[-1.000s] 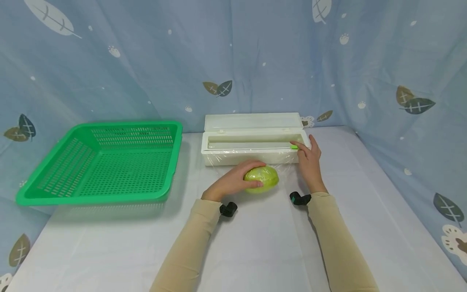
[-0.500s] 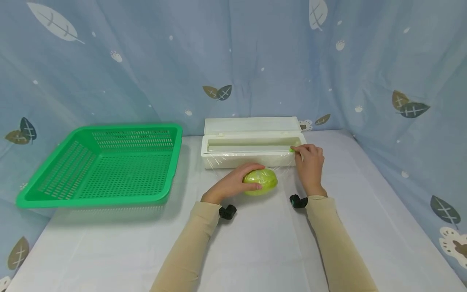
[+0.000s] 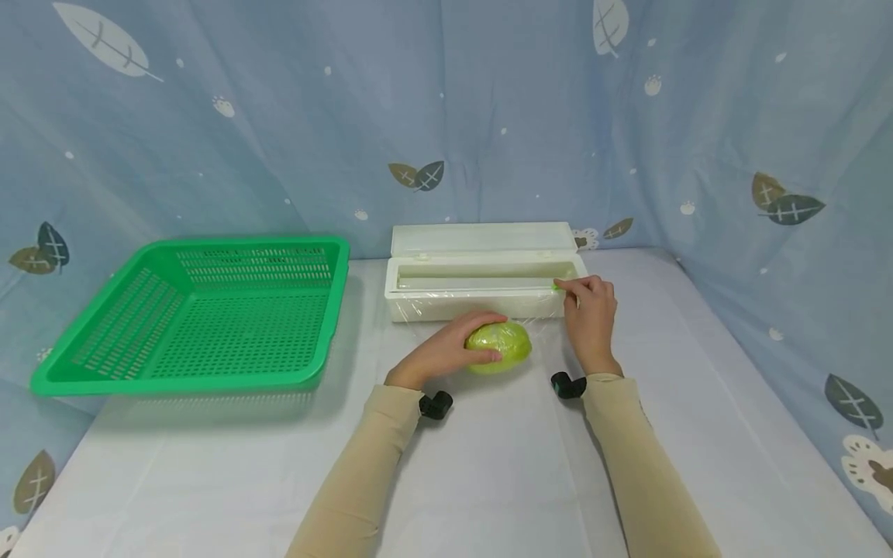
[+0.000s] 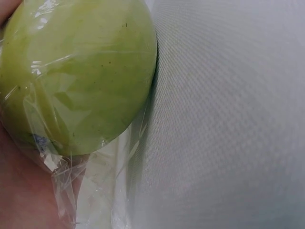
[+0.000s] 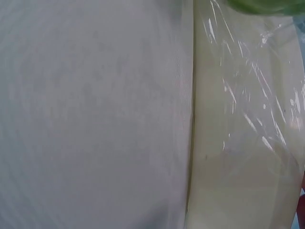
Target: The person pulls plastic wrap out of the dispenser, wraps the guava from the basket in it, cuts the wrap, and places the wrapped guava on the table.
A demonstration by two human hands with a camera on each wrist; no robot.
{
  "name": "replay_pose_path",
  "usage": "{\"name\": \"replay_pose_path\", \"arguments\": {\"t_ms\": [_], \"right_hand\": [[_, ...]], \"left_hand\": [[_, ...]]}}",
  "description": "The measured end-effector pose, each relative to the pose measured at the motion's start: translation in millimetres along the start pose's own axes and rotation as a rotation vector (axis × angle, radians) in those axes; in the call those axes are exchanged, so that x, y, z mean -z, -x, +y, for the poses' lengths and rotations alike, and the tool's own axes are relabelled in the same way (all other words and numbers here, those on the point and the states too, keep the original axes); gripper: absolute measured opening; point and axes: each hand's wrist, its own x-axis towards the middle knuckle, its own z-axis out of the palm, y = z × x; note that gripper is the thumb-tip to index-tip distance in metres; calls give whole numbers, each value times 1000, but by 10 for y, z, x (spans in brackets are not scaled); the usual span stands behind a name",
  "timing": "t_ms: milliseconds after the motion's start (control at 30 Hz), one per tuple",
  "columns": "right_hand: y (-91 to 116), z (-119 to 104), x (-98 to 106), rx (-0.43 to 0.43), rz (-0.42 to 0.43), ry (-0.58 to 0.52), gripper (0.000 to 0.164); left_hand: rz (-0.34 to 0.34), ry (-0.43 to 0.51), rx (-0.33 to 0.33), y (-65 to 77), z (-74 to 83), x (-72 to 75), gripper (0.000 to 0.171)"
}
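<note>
My left hand (image 3: 441,350) grips a smooth, oval yellow-green fruit (image 3: 505,346) from its left side, on the white cloth. Clear plastic film covers the fruit, wrinkled and bunched near the palm in the left wrist view. From there the cling film (image 5: 248,90) runs to the front of a long white wrap dispenser (image 3: 481,307) whose lid (image 3: 481,239) is raised. Near the dispenser's right end, my right hand (image 3: 593,322) pinches a small bright green slider (image 3: 556,287) on the front rail. Most of the slider is hidden by the fingertips.
A green perforated plastic basket (image 3: 244,384) stands to the left on the white-covered table (image 3: 481,480). Behind the dispenser hangs a blue leaf-print curtain (image 3: 488,101). Small black wrist cameras (image 3: 436,405) sit by both cuffs.
My right hand's spread fingers have drawn in to pinch the green slider, which has shifted very slightly left. The left hand stays on the fruit. The head view has tilted a little.
</note>
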Motion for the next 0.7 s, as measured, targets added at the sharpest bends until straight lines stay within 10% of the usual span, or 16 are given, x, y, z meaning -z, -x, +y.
{"name": "replay_pose_path", "arguments": {"t_ms": [700], "right_hand": [[3,-20,-17,22,-8,19,25]], "left_hand": [[0,-2,-7,-12,11,-1,58]]}}
